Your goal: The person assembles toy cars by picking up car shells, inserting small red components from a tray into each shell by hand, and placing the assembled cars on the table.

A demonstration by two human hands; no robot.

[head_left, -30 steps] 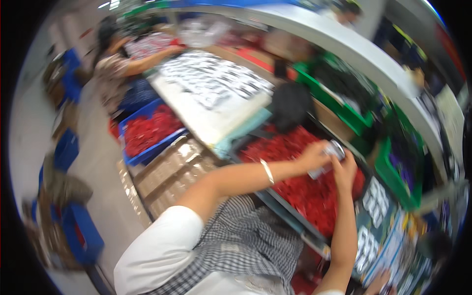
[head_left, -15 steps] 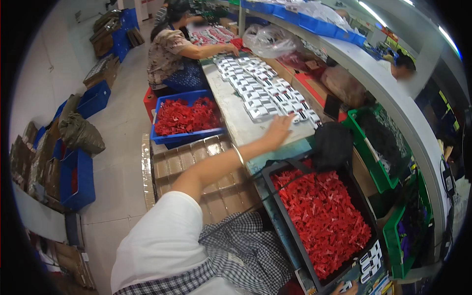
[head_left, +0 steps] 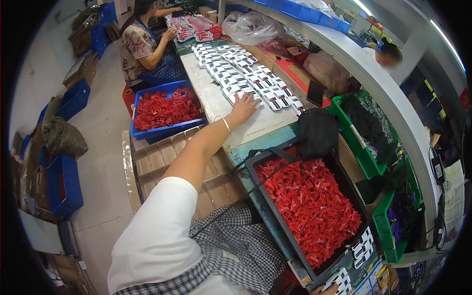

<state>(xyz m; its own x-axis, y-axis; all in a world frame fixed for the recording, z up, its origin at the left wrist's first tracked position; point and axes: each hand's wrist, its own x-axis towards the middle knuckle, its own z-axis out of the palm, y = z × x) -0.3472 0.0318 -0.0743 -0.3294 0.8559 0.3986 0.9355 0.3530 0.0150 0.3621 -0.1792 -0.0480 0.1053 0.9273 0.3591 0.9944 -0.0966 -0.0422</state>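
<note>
**Left hand reaching to the rows of small white-and-black parts**

The person's left hand [head_left: 244, 107] is stretching out across the white worktop [head_left: 216, 101], palm down, with the fingers [head_left: 250, 100] spread flat and released, not grasping anything. The fingertips are touching or just reaching the near end of the rows of small white-and-black parts [head_left: 246, 78], which are lying in neat lines along the worktop away from the person. A thin bracelet [head_left: 226, 126] is sitting on the left wrist, and the arm is coming out of a white short sleeve [head_left: 157, 231].

The right hand [head_left: 324, 290] is barely showing at the lower edge of the view, beside a few more white-and-black parts; whether its fingers are clenched or loose cannot be told.

Near the person's lap, a black tray of red plastic pieces [head_left: 309, 206] is resting at the worktop's near end, with a black bag [head_left: 317, 132] lying just beyond it. A blue crate of red pieces [head_left: 164, 110] is standing on the floor to the left of the worktop. Green bins [head_left: 366, 132] are lining the right side. At the far end another person [head_left: 142, 46] is sitting and working with both hands on the worktop.
</note>
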